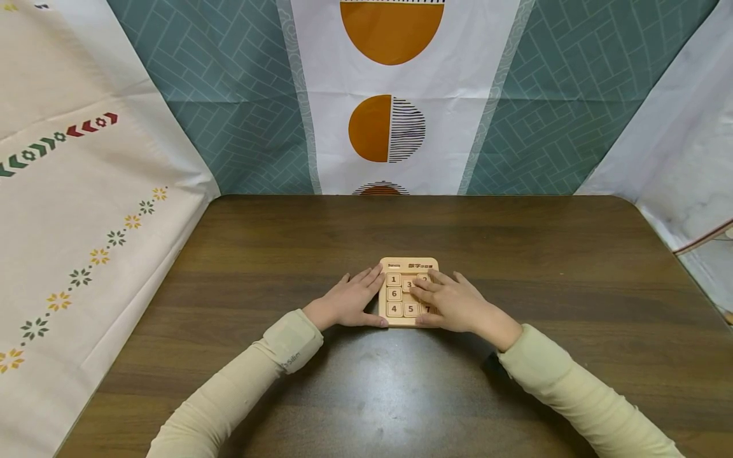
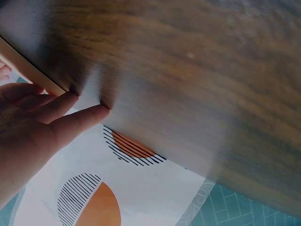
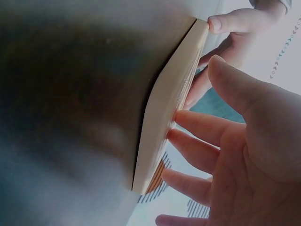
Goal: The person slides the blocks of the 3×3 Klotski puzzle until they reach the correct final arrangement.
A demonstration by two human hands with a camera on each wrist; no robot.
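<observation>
A wooden number sliding puzzle lies flat on the table in the head view, with several numbered square tiles in its frame. Along its left side rests my left hand, fingers extended against the edge and thumb at the lower left corner. My right hand reaches over the right side, its fingertips on the tiles around the 3 tile. That tile sits slightly lower than the 1 tile beside it. The right hand partly covers the right column. In the right wrist view, two fingertips touch the puzzle's top face.
The dark brown wooden table extends around the puzzle. Behind it hangs a teal and white cloth with orange half circles. A white embroidered cloth borders the left side, and pale fabric the right.
</observation>
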